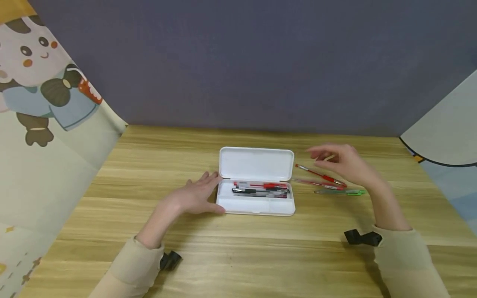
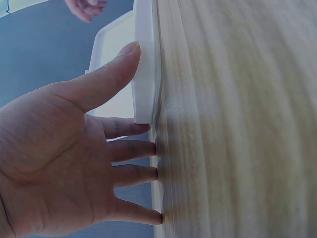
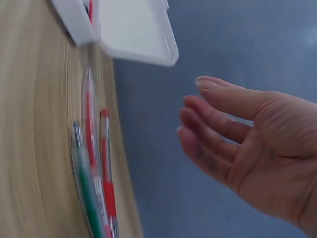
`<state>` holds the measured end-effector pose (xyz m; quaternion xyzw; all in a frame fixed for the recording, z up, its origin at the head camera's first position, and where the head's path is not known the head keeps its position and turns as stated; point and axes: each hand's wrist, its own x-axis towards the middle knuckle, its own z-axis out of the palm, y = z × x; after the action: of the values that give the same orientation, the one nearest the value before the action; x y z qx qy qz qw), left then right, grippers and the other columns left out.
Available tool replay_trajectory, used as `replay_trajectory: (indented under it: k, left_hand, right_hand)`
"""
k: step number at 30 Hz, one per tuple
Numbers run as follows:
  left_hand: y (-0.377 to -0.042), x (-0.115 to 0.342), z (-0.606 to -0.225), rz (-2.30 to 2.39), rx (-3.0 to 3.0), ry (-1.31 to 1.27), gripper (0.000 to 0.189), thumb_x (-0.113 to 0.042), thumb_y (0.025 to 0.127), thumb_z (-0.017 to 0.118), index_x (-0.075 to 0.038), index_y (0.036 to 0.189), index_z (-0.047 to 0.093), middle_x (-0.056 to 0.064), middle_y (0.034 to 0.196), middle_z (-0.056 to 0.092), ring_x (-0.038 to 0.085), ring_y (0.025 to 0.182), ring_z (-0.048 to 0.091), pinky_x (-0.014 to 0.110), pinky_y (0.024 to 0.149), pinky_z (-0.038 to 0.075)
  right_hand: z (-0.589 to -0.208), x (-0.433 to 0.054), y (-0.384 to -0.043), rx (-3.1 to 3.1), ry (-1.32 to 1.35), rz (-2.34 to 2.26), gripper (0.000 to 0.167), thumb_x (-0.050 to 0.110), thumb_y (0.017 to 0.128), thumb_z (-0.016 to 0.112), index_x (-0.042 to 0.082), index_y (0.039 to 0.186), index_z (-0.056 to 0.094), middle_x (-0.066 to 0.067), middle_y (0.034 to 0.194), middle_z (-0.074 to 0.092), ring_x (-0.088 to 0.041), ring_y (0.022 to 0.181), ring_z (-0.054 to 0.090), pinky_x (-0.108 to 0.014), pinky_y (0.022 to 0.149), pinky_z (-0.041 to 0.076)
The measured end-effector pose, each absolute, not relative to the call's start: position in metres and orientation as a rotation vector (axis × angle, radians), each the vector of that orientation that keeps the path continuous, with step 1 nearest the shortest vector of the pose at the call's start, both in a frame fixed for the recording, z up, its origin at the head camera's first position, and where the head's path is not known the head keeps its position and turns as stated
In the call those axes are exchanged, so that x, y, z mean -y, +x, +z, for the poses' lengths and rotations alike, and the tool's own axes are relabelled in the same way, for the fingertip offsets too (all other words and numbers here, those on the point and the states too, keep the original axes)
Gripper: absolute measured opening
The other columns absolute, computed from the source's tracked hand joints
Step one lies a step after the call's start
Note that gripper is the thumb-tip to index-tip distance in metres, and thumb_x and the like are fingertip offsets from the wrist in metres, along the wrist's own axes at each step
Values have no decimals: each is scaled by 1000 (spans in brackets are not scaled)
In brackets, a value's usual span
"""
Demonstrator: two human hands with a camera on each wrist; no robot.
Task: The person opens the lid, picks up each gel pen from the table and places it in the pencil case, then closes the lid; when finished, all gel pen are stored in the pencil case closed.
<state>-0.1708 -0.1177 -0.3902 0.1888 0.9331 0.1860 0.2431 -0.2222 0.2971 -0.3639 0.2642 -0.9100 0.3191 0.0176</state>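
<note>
A white pencil case lies on the table with its lid raised at the back. In its rear compartment are several pens, among them a red pen and a black pen. My left hand rests at the case's left end, fingers extended, thumb against the front wall in the left wrist view. To the right, my right hand hangs above the loose pens with lightly bent fingers and nothing between them. Below it lie a red-gripped pen, a pinkish-red pen and a green pen.
The case and pens lie on a wood-grain table. A dark blue-grey panel rises along its back edge. At the left stands a wall with a cartoon figure, and a pale printed panel borders the right side.
</note>
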Motion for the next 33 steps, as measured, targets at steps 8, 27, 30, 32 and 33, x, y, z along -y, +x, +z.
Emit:
replay_trajectory:
  k: [8, 27, 30, 32, 33]
  left_hand:
    - [-165, 123, -392, 499, -2545, 543, 102, -53, 90, 74, -16, 166, 17, 18, 173, 10, 42, 161, 6, 77, 123, 8]
    - [-154, 135, -394, 474, -2534, 591, 100, -52, 90, 74, -15, 166, 19, 20, 173, 11, 43, 161, 7, 78, 122, 10]
    - [-154, 135, -394, 476, -2530, 589, 100, -52, 90, 74, -15, 166, 19, 19, 173, 10, 43, 161, 6, 77, 122, 9]
    - [-154, 135, -394, 475, -2529, 589, 100, -52, 90, 74, -15, 166, 19, 19, 173, 10, 43, 161, 7, 77, 122, 9]
    - [-154, 135, -393, 477, -2528, 588, 101, -52, 90, 74, -15, 166, 19, 19, 173, 10, 43, 161, 7, 77, 122, 9]
  right_hand:
    - [-384, -317, -220, 3001, 803, 1016, 44, 8, 95, 73, 7, 138, 65, -13, 118, 73, -6, 99, 67, -22, 82, 58]
    - [-417, -324, -204, 3139, 768, 1031, 47, 5, 90, 77, 2, 135, 65, -13, 111, 75, -28, 102, 72, -26, 81, 59]
    - [-417, -321, -204, 3148, 769, 1008, 44, 1, 89, 76, 2, 132, 67, -14, 110, 75, -29, 101, 72, -27, 81, 60]
    - [-417, -320, -205, 3149, 777, 995, 42, 0, 89, 76, 2, 130, 69, -14, 110, 75, -28, 101, 71, -27, 79, 59]
    - [-417, -319, -205, 3147, 784, 991, 41, -1, 89, 76, 2, 129, 69, -13, 110, 75, -26, 100, 71, -26, 78, 59]
